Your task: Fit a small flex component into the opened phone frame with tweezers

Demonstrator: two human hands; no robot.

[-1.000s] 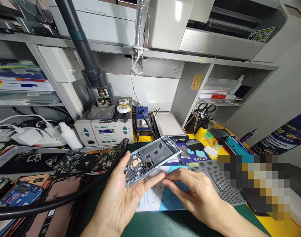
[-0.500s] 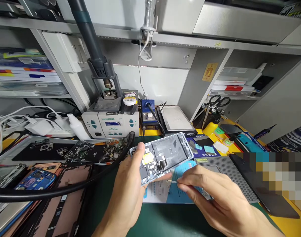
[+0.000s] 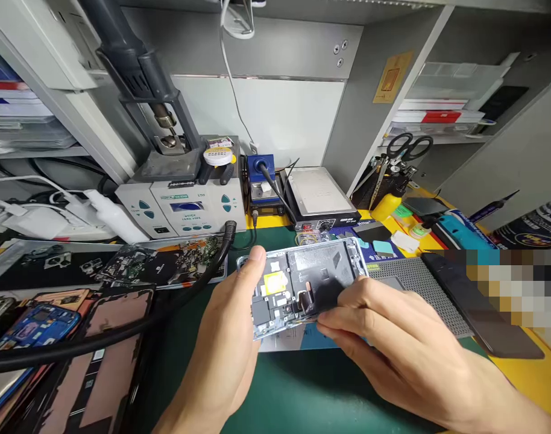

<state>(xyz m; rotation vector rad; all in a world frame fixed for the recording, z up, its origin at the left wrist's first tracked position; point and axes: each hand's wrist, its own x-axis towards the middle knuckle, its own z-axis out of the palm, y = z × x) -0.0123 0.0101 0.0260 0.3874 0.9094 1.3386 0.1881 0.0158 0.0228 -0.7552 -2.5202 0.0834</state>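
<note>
My left hand (image 3: 225, 337) is closed around the left end of an opened phone frame (image 3: 348, 256), thumb on top. The phone is tilted with its inside towards me. A yellow sticker (image 3: 274, 283) lies over its internal parts, and a dark flex cable (image 3: 306, 300) sticks up near the lower edge. At that edge, my right hand (image 3: 379, 325) pinches a small thin strip (image 3: 298, 322), mostly hidden by the fingertips and the frame's rim.
A black hose (image 3: 207, 271) crosses the left side from the hot-air station (image 3: 180, 211). Several dismantled phones and a tray (image 3: 26, 250) of boards lie at left. A perforated mat (image 3: 438, 298) and a dark phone panel (image 3: 483, 313) are at right, with scissors (image 3: 410, 146) standing behind.
My right hand has moved up with the thin strip from below the phone to its lower edge. The whole view has shifted downward and turned slightly.
</note>
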